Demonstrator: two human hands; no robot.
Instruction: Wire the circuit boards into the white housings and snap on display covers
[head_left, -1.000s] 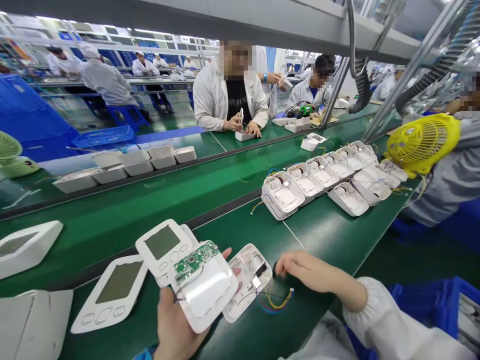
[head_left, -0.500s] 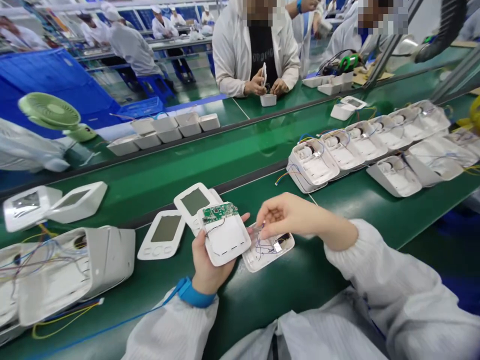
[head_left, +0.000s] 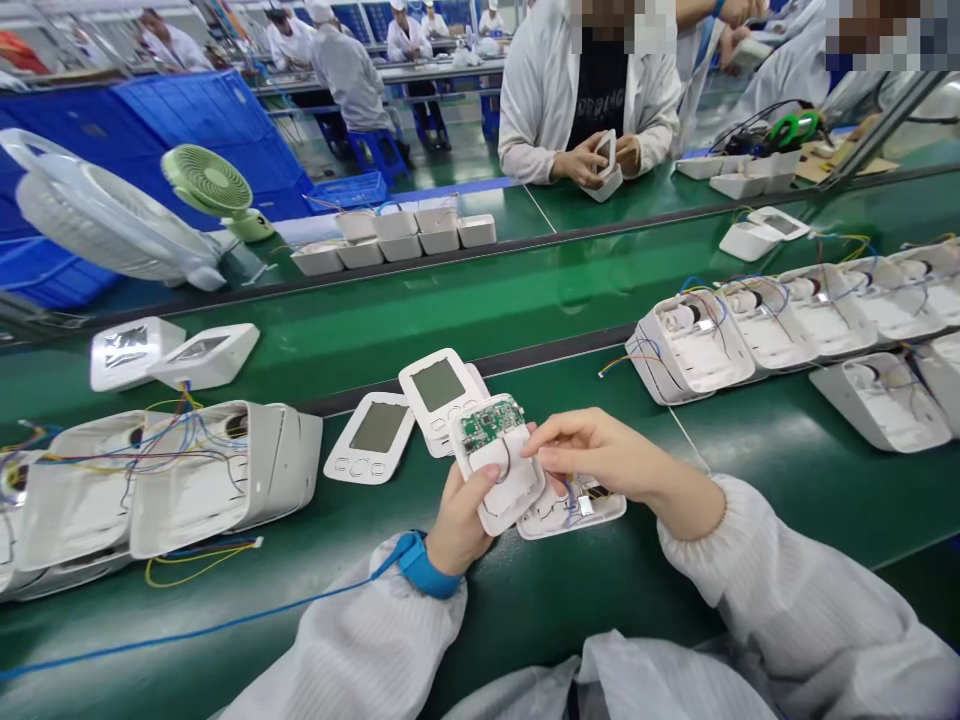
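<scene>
A white plastic front panel point(head_left: 517, 497) with a green circuit board point(head_left: 491, 424) on its back is tilted up in my left hand point(head_left: 466, 510), the thumb pressing on its back face. Thumb and fingers of my right hand point(head_left: 600, 455) are pinched together at the panel's right edge, beside the board; what they hold is too small to make out. Partly hidden under both, an open white housing point(head_left: 559, 522) with thin wires lies on the bench. Just behind the panel are white front panels with grey screens, one nearer point(head_left: 379, 428) and one farther point(head_left: 439, 385).
Rows of white housings with loose wires stand at left point(head_left: 289, 470) and right point(head_left: 701, 345). A dark-edged green conveyor point(head_left: 450, 310) runs behind. Across it a co-worker point(head_left: 592, 100) handles a white case, near a green fan point(head_left: 210, 180). A blue cord point(head_left: 187, 632) trails from my left wrist strap.
My left hand has turned the panel and its thumb now lies on the back. My right hand has moved from above the housing to the panel's edge. The view has swung left.
</scene>
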